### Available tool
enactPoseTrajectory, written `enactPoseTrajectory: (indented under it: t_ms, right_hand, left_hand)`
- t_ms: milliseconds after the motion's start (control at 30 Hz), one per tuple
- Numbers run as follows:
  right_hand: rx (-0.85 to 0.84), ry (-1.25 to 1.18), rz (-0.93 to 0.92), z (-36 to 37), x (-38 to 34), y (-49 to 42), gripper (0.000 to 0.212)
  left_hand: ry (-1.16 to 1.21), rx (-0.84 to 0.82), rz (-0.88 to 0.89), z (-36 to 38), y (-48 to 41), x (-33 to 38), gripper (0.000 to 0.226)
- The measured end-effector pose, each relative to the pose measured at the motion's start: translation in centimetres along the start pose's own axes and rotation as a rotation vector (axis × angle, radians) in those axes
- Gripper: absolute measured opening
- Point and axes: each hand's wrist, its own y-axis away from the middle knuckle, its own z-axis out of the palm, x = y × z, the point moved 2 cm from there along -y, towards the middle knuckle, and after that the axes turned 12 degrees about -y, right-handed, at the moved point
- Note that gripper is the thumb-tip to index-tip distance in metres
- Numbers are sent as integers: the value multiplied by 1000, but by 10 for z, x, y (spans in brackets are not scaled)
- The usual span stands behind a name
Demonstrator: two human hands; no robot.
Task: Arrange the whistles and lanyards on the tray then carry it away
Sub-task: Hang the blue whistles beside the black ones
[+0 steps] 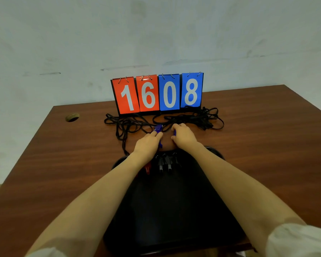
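The left hand (148,143) pinches a blue whistle (158,128) at its fingertips, just past the black tray (174,210). The right hand (183,135), beside it, curls its fingers round a small blue piece (174,133). Both arms reach out over the tray. 2 black whistles (160,165) lie at the tray's far end. Tangled black lanyards (193,118) lie on the surface (63,164) just beyond the hands.

Table (63,173): reddish wood grain, smooth, low sheen. Tray (174,210): black, matt, plastic-looking. Lanyards (130,125): flat black woven cloth, dull. Blue whistle (158,128): glossy plastic. Flip scoreboard (148,95): slick red and blue cards on thin metal rings (126,79). Wall (156,34): pale paint, matt, scuffed.
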Motion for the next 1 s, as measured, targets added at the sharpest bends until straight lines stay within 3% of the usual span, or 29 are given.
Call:
enactPoseTrajectory:
  t_ms: [100, 233, 367, 467, 600, 800, 1000]
  right_hand:
    - [-5, -15, 60, -13, 12, 7, 23]
    - [76, -147, 134, -30, 21, 23, 18]
    - [249, -369, 112, -45, 19, 45, 18]
    - [308, -485, 62, -52, 12, 66, 23]
    - [395, -622, 46, -62, 12, 96, 23]
    - [458, -712, 92, -78, 25, 135, 21]
    - [491, -677, 101, -86, 37, 160, 19]
  left_hand:
    - [-20, -36, -30, -2, 4, -2, 57]
    - [-49, 2, -76, -11, 16, -2, 38]
    - [206, 152, -140, -28, 30, -2, 39]
    - [429, 206, -90, -43, 44, 8, 34]
    - [487, 281, 9, -60, 70, 36, 25]
    - [355, 330, 223, -54, 101, 82, 18]
    - [286, 317, 250, -47, 108, 106, 22]
